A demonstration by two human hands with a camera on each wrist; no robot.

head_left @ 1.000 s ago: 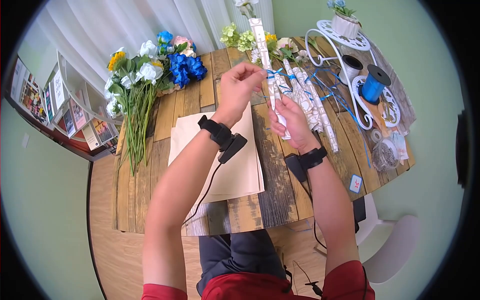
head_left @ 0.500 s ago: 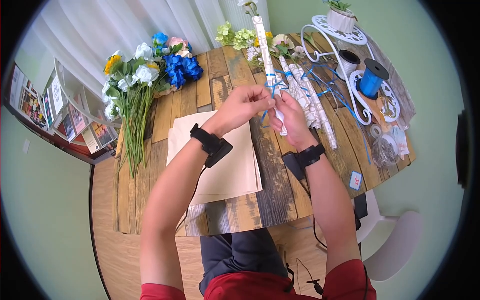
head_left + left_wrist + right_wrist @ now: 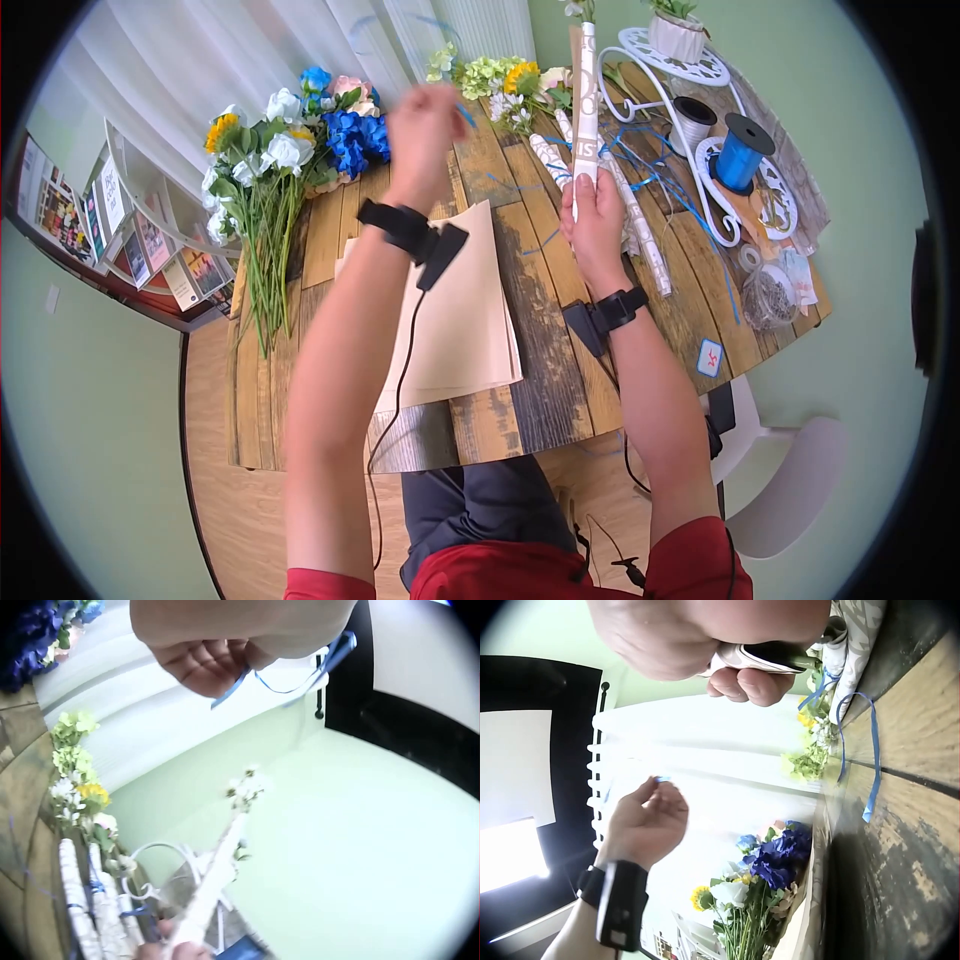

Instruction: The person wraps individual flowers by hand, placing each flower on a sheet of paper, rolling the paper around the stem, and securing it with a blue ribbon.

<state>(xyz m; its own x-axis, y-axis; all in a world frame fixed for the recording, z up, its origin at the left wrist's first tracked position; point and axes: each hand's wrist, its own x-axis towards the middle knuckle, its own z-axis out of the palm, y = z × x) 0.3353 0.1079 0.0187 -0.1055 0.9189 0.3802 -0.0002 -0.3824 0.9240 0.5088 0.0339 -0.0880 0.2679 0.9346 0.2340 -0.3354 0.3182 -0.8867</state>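
Observation:
My right hand grips the lower end of a slim flower wrapped in printed white paper, held upright over the table. White blossoms show at its far end in the left wrist view. Raised to the left, and blurred in the head view, my left hand pinches a blue ribbon between thumb and fingers. The ribbon's free end loops through the air. Beside the right hand lie several more paper-wrapped flowers tied with blue ribbon, their lower parts overlapped by that hand.
Brown paper sheets lie at the table's middle. A large bunch of loose flowers is at the left. On the right stand a blue ribbon spool, a white spool, a white metal stand and a clear tub.
My left hand has left the wrapped flower and swung up and left with blue ribbon. The right hand still holds the flower, now shifted right and more upright.

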